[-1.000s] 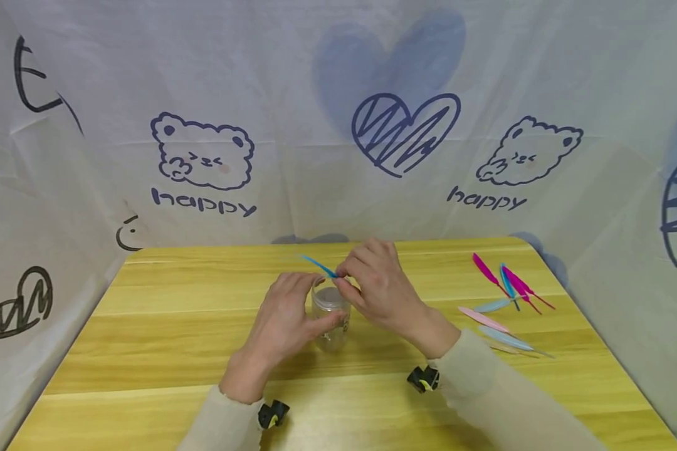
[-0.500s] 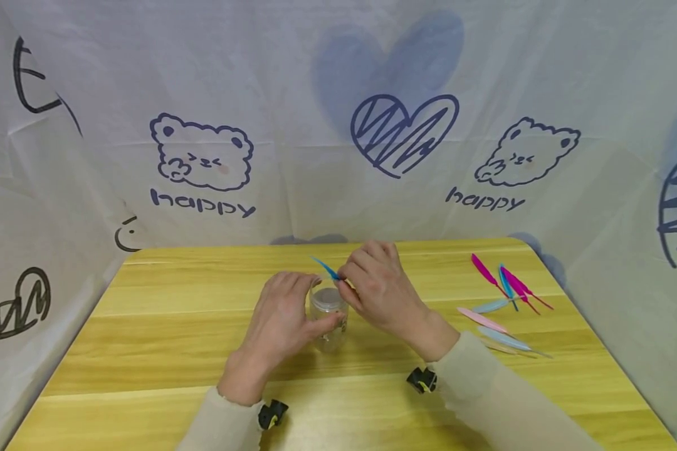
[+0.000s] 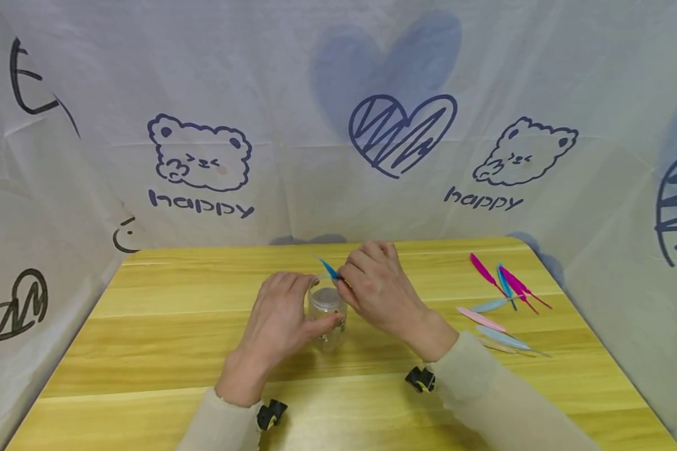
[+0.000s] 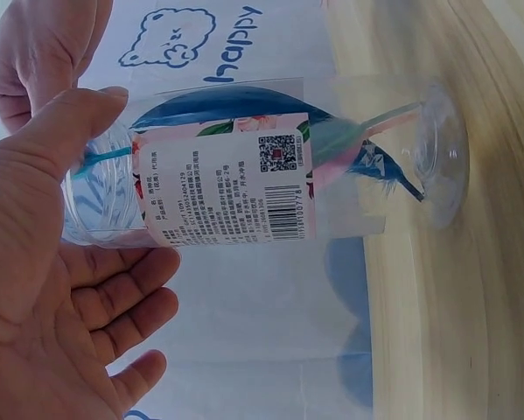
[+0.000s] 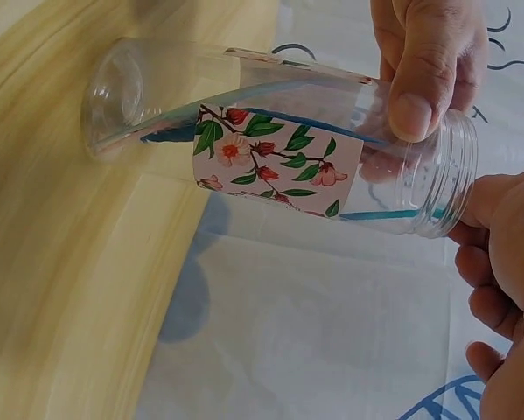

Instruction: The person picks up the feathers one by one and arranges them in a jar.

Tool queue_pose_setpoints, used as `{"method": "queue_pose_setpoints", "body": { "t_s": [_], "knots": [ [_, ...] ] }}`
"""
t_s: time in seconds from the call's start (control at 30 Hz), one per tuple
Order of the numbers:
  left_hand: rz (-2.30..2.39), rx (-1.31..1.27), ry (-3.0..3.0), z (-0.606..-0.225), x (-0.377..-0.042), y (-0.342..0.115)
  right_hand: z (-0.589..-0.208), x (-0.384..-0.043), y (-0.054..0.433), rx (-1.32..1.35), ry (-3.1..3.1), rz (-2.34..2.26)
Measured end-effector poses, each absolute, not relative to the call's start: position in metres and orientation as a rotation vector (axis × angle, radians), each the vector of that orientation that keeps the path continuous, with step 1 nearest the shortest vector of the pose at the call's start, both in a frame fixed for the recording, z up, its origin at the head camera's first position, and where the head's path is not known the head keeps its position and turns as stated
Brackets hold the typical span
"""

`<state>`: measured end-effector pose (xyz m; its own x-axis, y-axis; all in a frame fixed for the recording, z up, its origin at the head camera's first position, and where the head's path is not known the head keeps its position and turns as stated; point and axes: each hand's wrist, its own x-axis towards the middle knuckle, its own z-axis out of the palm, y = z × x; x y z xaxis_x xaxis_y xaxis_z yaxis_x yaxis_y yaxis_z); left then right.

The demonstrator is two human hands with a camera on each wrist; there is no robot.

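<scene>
A clear plastic jar [image 3: 327, 307] stands upright without a lid on the table. My left hand [image 3: 282, 313] grips it near the neck, thumb in front. At the mouth, my right hand [image 3: 380, 282] pinches a bright blue feather [image 3: 330, 269]. Its vane sticks up past the rim, and in the right wrist view its blue quill [image 5: 380, 214] reaches down inside the neck. Behind the flowered label [image 5: 279, 166], the jar contains a dark blue feather [image 4: 209, 103], a pale green feather [image 4: 336, 136] and something pink low down. The label partly hides them.
Several loose feathers lie at the table's right: magenta [image 3: 481, 268], blue [image 3: 505, 283], pale blue [image 3: 502, 337], pink [image 3: 481, 318] and cream. The wooden table [image 3: 146, 338] meets a printed white cloth [image 3: 299, 175] at the back and sides.
The blue feather has swung from a low leftward slant to a steeper one, and less of it shows beyond the rim. Both hands stay nearly in place on and beside the jar.
</scene>
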<state>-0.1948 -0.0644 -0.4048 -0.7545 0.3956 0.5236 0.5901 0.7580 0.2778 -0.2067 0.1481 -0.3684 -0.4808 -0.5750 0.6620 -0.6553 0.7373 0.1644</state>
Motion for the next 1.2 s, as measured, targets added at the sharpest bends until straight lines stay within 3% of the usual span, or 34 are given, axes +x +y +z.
{"method": "queue_pose_setpoints", "body": {
  "t_s": [1.2],
  "knots": [
    [-0.617, -0.767, -2.491, -0.407, -0.197, -0.0657, -0.3679, -0.2075, 0.1479, 0.912, -2.225, 0.186]
  ]
}}
